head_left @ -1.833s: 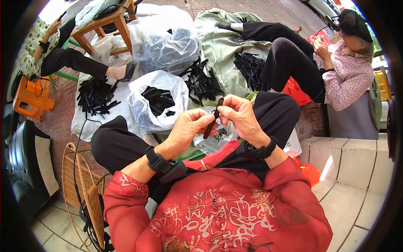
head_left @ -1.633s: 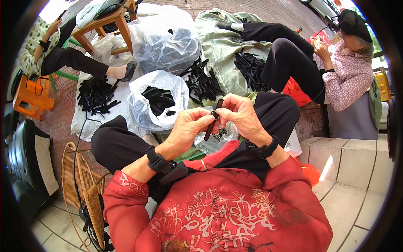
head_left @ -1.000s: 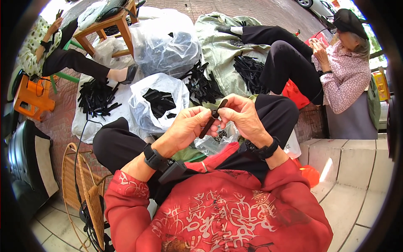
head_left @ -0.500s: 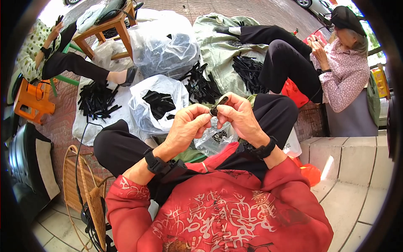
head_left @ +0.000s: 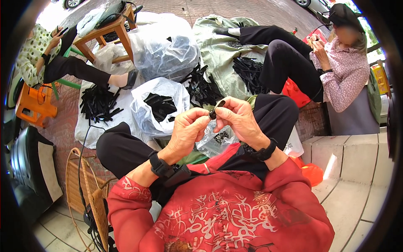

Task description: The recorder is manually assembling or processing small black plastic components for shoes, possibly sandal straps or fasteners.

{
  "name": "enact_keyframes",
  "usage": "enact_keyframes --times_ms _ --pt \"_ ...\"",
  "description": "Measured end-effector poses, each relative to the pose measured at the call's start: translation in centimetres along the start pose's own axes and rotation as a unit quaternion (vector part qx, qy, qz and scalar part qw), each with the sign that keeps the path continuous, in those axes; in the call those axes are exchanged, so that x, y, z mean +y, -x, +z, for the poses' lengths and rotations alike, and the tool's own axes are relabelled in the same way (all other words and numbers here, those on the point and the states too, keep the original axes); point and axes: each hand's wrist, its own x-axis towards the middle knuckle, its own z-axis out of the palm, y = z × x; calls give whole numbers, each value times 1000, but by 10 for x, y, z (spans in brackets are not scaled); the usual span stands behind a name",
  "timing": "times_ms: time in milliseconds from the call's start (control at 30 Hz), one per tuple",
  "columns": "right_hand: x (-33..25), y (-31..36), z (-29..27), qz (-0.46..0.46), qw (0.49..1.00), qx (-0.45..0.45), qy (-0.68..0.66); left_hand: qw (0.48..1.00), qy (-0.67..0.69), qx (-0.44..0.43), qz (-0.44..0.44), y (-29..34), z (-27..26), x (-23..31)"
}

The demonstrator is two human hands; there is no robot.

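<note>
On the white sheet (head_left: pixel 126 98) sit black strips (head_left: pixel 98 105), and in front of the red shirt (head_left: pixel 226 206) the left hand (head_left: pixel 184 132) and right hand (head_left: pixel 240 119) pinch a small dark piece (head_left: pixel 213 113) in their fingers.

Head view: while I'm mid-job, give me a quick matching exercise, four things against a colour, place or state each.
Things:
1. small dark piece
2. far-left stool
3. open white bag
4. wooden stool

Descriptions:
A. orange
B. dark strips inside
C. pale cloth on top
D. pinched between the left hand and the right hand

Pairs: 1-D, 2-A, 3-B, 4-C
</note>
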Motion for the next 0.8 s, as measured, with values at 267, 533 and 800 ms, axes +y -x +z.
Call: enact_keyframes --times_ms 267,533,800 --pt "-6 -1 4 -21 999 16 19 997 63 -45 -27 -4 -2 3" --pt "-9 -6 1 -62 989 6 131 996 -51 -31 63 -14 -3 9" --pt "-6 -8 -2 -53 993 5 107 994 -75 -11 74 -12 1 11"
